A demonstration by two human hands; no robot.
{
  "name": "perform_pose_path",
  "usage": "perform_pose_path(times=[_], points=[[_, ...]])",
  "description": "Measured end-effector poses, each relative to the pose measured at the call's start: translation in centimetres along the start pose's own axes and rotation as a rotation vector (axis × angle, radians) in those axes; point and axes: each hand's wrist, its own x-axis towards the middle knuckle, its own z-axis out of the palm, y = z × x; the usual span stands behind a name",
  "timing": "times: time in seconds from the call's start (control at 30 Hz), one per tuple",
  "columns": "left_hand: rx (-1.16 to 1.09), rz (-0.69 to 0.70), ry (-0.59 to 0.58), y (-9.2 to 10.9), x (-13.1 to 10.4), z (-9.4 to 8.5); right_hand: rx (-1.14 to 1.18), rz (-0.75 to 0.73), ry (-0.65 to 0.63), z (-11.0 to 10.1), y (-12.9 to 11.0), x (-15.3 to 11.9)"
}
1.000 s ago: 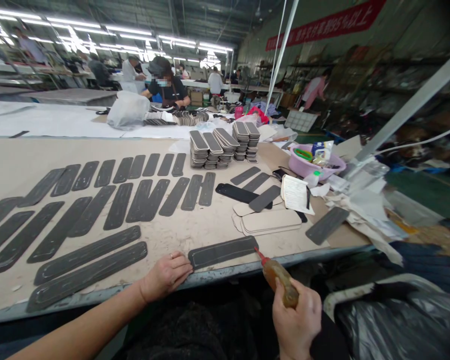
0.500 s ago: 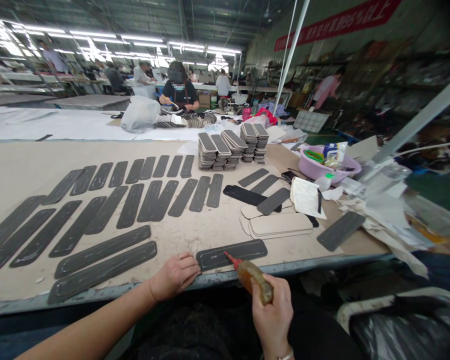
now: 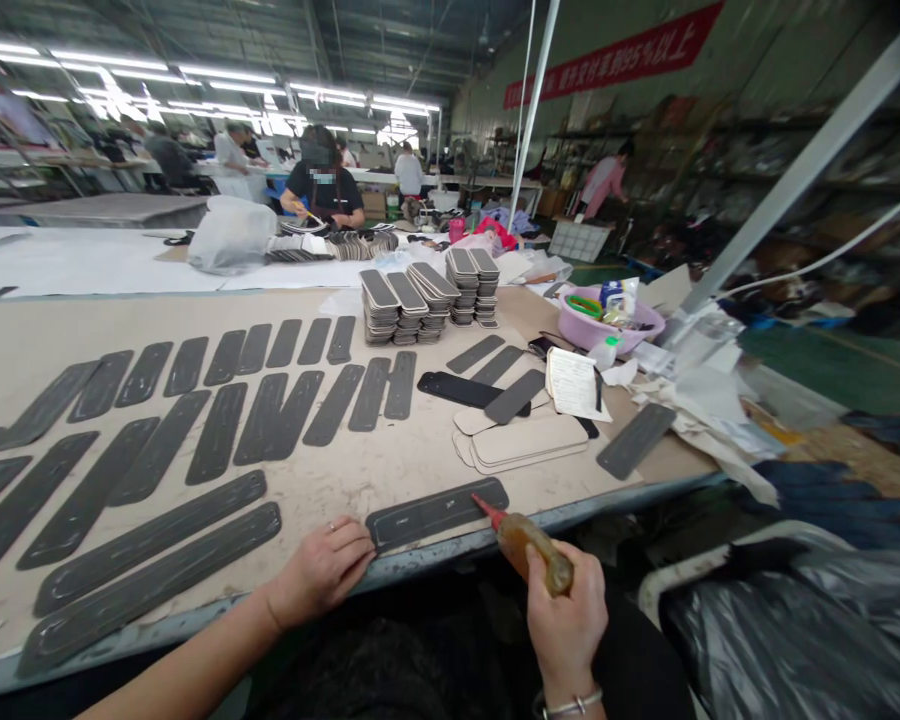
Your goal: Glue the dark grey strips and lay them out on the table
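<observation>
My right hand (image 3: 568,615) is wrapped round an amber glue bottle (image 3: 529,550) with a red nozzle. The nozzle's tip meets the right part of a dark grey strip (image 3: 436,513) at the table's front edge; thin glossy lines run along this strip. At the strip's left end rests my left hand (image 3: 324,570), a ring on one finger, its fingers bent and close together; what they grip, if anything, is hidden. Several similar grey strips (image 3: 221,430) lie in rows to the left, many with shiny streaks.
Stacked strips (image 3: 401,300) stand at the table's middle back. Pale strips (image 3: 529,440), a notebook (image 3: 572,382) and a purple basin (image 3: 611,335) are on the right. A metal pole (image 3: 802,170) slants at right. A person (image 3: 322,185) works across the table.
The bottle's tip has moved rightward along the strip, from near its middle towards its right end. The camera view has turned right, so the table's contents appear farther left.
</observation>
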Motion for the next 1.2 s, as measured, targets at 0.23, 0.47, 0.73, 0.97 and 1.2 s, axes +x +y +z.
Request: perform_pose_path(times=[0.23,0.47,0.73,0.97,1.2], points=[[-0.005,0.002,0.002,0.1,0.0,0.0,0.089,0.050,-0.072,-0.6,0.6,-0.4],[-0.007,-0.015,-0.018,-0.1,0.0,0.1,-0.076,0.029,0.089,-1.0,2.0,1.1],[0.014,0.014,0.022,0.3,0.6,-0.4,-0.104,0.045,0.088,0.1,2.5,1.8],[0.009,0.019,0.013,0.1,0.3,-0.1,-0.171,0.027,0.095,-1.0,2.5,1.3],[-0.003,-0.005,0.000,0.2,0.4,-0.3,-0.171,0.056,0.089,-2.0,2.5,0.3]])
